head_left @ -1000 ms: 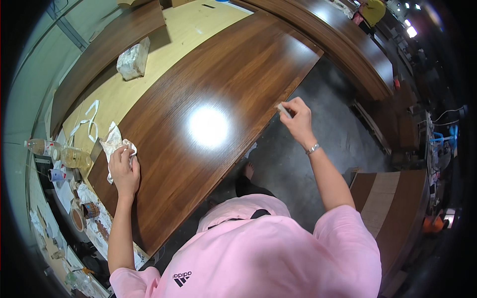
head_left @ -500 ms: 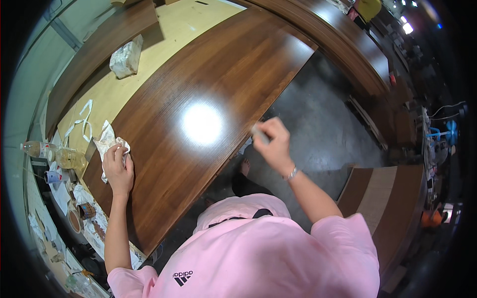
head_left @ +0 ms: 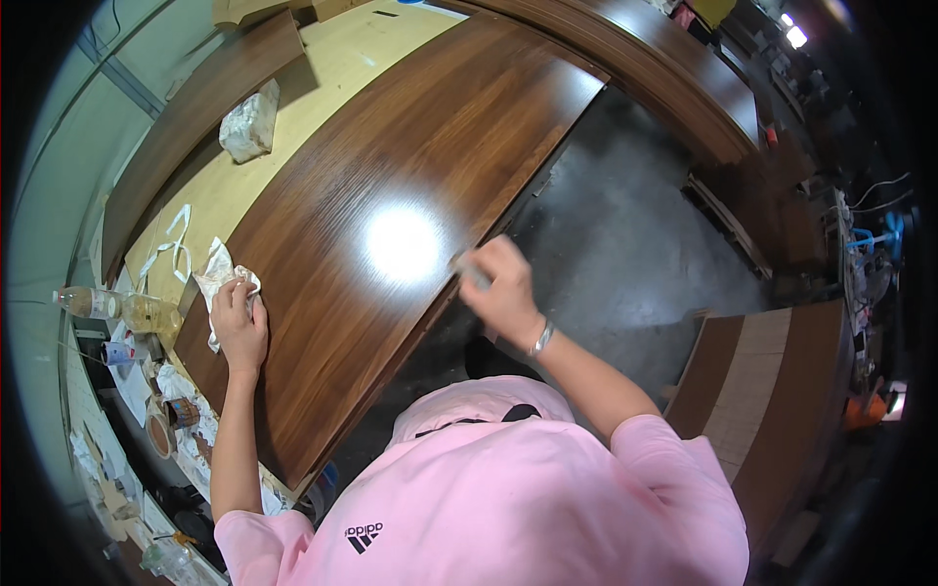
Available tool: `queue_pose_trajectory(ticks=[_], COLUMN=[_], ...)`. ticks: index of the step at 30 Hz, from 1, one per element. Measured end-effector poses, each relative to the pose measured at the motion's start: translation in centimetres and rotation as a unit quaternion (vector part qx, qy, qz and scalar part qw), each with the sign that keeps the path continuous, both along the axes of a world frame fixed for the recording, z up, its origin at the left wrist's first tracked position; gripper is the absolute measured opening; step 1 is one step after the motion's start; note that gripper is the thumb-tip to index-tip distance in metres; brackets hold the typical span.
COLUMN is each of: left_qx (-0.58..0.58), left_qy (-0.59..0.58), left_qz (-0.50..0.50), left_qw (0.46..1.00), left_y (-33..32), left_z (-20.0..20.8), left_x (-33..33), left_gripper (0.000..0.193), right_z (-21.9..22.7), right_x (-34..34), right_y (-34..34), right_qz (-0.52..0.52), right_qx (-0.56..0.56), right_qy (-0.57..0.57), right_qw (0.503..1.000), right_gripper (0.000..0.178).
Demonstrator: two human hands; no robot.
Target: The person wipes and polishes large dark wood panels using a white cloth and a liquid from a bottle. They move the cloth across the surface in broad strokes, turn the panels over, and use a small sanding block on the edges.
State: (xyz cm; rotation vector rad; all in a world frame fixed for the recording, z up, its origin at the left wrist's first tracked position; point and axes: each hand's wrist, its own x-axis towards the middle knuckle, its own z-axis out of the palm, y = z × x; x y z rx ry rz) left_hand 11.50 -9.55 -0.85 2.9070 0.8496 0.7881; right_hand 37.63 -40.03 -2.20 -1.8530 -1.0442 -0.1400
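Head view only. A dark glossy wood panel (head_left: 391, 225) is laid across the pale tabletop (head_left: 342, 68). The left hand (head_left: 239, 322) is pressed flat on the panel's left end, a crumpled white rag (head_left: 217, 278) pinned beneath the fingers, probably to steady the board. The right hand (head_left: 503, 293) is closed around a small, blurred pad (head_left: 476, 273) held against the panel's near edge, apparently for rubbing. Bottles (head_left: 117, 308) stand left of the panel.

bare middle of glossy brown panel (head_left: 391, 195): open, passable | near left corner: blocked by left hand (head_left: 239, 327) on white rag (head_left: 223, 283) | right edge: right hand (head_left: 503, 293) in the way | bench (head_left: 322, 68) behind: crumpled cloth lump (head_left: 250, 122) | far left: bottles (head_left: 122, 310), cans crowded
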Motion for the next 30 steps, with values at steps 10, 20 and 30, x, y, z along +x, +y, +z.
queue_pose_trajectory(ticks=[10, 20, 30], left_qx=[-0.16, -0.127, -0.052], left_qy=[0.026, 0.039, 0.03], left_qz=[-0.29, -0.482, -0.446], left_qw=[0.943, 0.866, 0.893], left_y=[-14.4, -17.3, -20.3], left_z=[2.4, -0.4, -2.6], left_x=[6.5, 40.1, 67.5], left_gripper=[0.043, 0.033, 0.027], right_z=[0.2, -3.9, -4.2], right_x=[1.9, 13.1, 19.3], right_y=[-9.3, -19.2, -21.8], right_qz=[-0.144, -0.267, -0.306], right_qx=[0.039, 0.052, 0.05], right_qy=[0.16, 0.197, 0.256], right_qw=[0.976, 0.942, 0.916], right_gripper=[0.017, 0.024, 0.022])
